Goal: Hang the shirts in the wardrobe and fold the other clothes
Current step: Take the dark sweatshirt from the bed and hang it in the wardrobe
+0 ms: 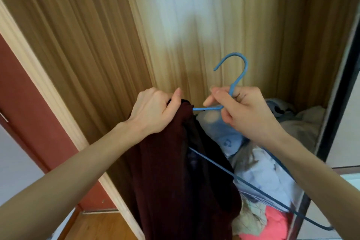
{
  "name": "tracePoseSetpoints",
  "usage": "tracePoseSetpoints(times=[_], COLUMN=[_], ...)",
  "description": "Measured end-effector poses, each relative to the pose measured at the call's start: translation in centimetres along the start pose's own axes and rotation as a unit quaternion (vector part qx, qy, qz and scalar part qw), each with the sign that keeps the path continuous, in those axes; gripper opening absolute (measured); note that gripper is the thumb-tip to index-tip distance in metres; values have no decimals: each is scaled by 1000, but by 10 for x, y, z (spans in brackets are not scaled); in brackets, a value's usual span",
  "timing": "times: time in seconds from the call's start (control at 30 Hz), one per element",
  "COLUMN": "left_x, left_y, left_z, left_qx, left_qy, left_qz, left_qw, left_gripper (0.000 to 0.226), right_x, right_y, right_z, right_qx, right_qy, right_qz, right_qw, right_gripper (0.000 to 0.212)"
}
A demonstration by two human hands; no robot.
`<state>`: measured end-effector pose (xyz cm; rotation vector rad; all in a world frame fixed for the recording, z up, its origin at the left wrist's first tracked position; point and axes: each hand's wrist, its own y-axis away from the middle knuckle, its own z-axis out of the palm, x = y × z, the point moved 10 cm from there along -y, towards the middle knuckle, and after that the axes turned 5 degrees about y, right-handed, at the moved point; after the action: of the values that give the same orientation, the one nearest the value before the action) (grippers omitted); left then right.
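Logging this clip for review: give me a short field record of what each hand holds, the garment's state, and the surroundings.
left hand: left hand grips the top edge of the dark maroon garment
right hand: right hand holds the blue hanger at the base of its hook
garment state: hanging down from the left grip, one hanger arm reaching its top edge; not yet fully on the hanger
hanger state: hook up, not on any rail
setting: open wooden wardrobe
wardrobe floor: loose pile of clothes, pale blue, grey, pink
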<state>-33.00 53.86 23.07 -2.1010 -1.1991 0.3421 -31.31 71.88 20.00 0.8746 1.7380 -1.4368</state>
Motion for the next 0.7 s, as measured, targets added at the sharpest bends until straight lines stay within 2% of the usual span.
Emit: tracePoseSetpoints(times=[0.07, 0.13, 0.2, 0.23, 0.3, 0.33, 0.4, 0.47, 0.5, 0.57, 0.7], left_x=[-3, -8, -18, -25, -35, -38, -39, -38, -38, -37, -39], left_y=[-3, -4, -3, -3, -1, 0, 2, 5, 7, 11, 18], left_z=[-3, -5, -10, -14, -18, -19, -16, -13, -13, -16, -35], left_qx=[17, 26, 45, 56, 68, 69, 64, 61, 61, 69, 97], left_qy=[5, 7, 13, 16, 15, 9, -3, -3, -2, 1, 7], left_qz=[-13, -30, -64, -83, -113, -122, -132, -138, -140, -141, -153], left_qw=[1000, 999, 997, 995, 991, 990, 989, 989, 988, 988, 983], left_gripper=[66, 67, 66, 65, 64, 64, 64, 65, 65, 66, 68], right_x=[7, 30, 67, 89, 129, 140, 148, 152, 155, 167, 223], right_y=[-6, -3, 6, 12, 25, 34, 55, 62, 60, 55, 60], right_z=[12, 22, 29, 31, 34, 39, 61, 79, 84, 79, 57], right_qx=[-90, -183, -234, -243, -231, -231, -234, -206, -177, -101, -84], right_qy=[-42, -109, -156, -146, -25, 38, 115, 259, 348, 464, 461], right_qz=[33, 88, 143, 165, 167, 150, 114, 70, 53, 72, 200], right_qw=[994, 973, 949, 945, 958, 961, 959, 941, 919, 877, 861], right_gripper=[54, 64, 57, 48, 18, 15, 56, 84, 92, 93, 91])
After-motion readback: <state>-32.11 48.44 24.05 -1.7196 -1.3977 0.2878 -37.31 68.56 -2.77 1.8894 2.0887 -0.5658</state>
